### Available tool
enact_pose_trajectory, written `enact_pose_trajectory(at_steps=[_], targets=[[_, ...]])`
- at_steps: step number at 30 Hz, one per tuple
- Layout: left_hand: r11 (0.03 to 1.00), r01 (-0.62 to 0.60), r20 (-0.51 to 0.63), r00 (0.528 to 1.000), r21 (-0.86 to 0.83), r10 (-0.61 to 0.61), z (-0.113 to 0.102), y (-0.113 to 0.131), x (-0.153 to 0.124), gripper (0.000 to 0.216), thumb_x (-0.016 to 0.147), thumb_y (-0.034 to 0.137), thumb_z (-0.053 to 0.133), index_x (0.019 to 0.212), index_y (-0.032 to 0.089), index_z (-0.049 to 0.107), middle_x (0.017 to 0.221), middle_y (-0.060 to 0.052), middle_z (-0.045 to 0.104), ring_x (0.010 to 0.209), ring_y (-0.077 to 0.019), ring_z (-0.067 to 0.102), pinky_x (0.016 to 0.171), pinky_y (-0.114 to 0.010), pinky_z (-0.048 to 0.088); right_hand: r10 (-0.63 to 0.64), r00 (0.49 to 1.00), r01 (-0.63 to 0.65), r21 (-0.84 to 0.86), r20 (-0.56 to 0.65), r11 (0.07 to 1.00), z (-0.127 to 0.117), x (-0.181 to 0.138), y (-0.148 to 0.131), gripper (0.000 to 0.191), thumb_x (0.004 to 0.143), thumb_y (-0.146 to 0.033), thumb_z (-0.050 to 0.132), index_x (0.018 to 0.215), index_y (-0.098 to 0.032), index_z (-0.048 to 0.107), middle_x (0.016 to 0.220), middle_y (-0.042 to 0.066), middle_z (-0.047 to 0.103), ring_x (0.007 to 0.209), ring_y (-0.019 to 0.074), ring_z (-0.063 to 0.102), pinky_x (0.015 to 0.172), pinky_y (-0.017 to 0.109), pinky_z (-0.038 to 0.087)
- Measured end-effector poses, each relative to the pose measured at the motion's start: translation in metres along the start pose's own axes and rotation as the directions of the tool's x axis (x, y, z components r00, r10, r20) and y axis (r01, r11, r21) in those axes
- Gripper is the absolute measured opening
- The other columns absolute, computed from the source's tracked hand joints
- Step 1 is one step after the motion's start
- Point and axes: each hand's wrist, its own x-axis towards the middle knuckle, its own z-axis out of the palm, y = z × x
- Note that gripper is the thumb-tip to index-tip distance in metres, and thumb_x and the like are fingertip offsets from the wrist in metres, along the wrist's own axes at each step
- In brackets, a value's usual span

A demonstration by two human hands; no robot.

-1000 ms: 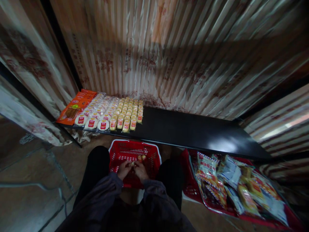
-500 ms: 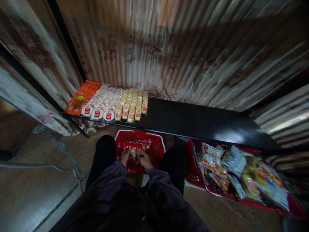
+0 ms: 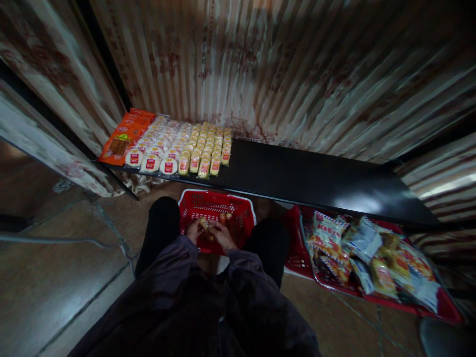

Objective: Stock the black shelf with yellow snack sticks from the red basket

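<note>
Between my knees stands a red plastic basket [image 3: 238, 208]. Both hands are down in it, close together. My left hand [image 3: 194, 231] is closed on small yellow snack packets [image 3: 205, 225]. My right hand [image 3: 222, 233] touches the same packets with its fingers curled on them. Another small packet [image 3: 225, 216] lies in the basket just beyond my right hand. On the black shelf [image 3: 297, 173] ahead, at its left end, lie rows of small yellow packets [image 3: 208, 151], round white packets with red labels [image 3: 158, 151] and orange packs [image 3: 124, 136].
A second red basket [image 3: 297, 248] full of mixed snack bags [image 3: 368, 258] stands on the floor at my right. Striped packaging fills the wall behind the shelf and the racks at both sides. Brown floor lies at my left.
The view has tilted, so shelf and basket sit higher in frame. My hands have stayed together in the basket, handling the small packets.
</note>
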Motion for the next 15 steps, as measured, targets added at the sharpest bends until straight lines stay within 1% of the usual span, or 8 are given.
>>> enact_pose_trajectory(at_steps=[4, 8, 11, 15], targets=[[0.999, 0.029, 0.012, 1.0, -0.025, -0.029, 0.002, 0.002, -0.004, 0.007, 0.085, 0.015, 0.059, 0.08, 0.015, 0.063, 0.068, -0.001, 0.063, 0.057, -0.0083, 0.059, 0.054, -0.018, 0.045, -0.03, 0.998, 0.033, -0.062, 0.05, 0.998, 0.0, -0.002, 0.001, 0.044, 0.059, -0.037, 0.079, 0.1, -0.023, 0.071, 0.098, 0.002, 0.074, 0.094, 0.0209, 0.066, 0.093, 0.037, 0.049], [0.999, 0.044, 0.017, 0.999, -0.022, -0.044, 0.004, 0.002, -0.007, 0.009, 0.082, 0.02, 0.063, 0.076, 0.015, 0.062, 0.067, -0.001, 0.063, 0.058, -0.0101, 0.059, 0.055, -0.02, 0.046, -0.025, 0.996, 0.03, -0.045, 0.091, 0.999, 0.0, 0.001, 0.011, 0.054, 0.054, -0.032, 0.081, 0.106, -0.025, 0.067, 0.099, 0.001, 0.072, 0.09, 0.0192, 0.066, 0.089, 0.036, 0.051], [0.999, 0.045, 0.016, 0.999, 0.002, -0.045, 0.005, 0.003, -0.007, 0.011, 0.082, 0.023, 0.064, 0.076, 0.015, 0.062, 0.064, 0.0, 0.06, 0.053, -0.009, 0.055, 0.05, -0.019, 0.041, -0.031, 0.996, 0.035, -0.048, 0.079, 0.998, 0.0, 0.003, 0.016, 0.055, 0.054, -0.031, 0.081, 0.107, -0.025, 0.067, 0.101, 0.001, 0.072, 0.092, 0.0195, 0.066, 0.089, 0.036, 0.051], [0.999, 0.023, 0.05, 0.998, 0.034, -0.025, 0.002, 0.002, -0.004, 0.014, 0.083, 0.028, 0.062, 0.082, 0.015, 0.063, 0.067, -0.001, 0.062, 0.053, -0.0091, 0.055, 0.048, -0.019, 0.038, 0.01, 0.999, -0.008, -0.048, 0.037, 0.999, 0.001, 0.002, 0.013, 0.05, 0.06, -0.039, 0.078, 0.106, -0.024, 0.068, 0.098, 0.002, 0.072, 0.088, 0.0198, 0.067, 0.087, 0.037, 0.052]])
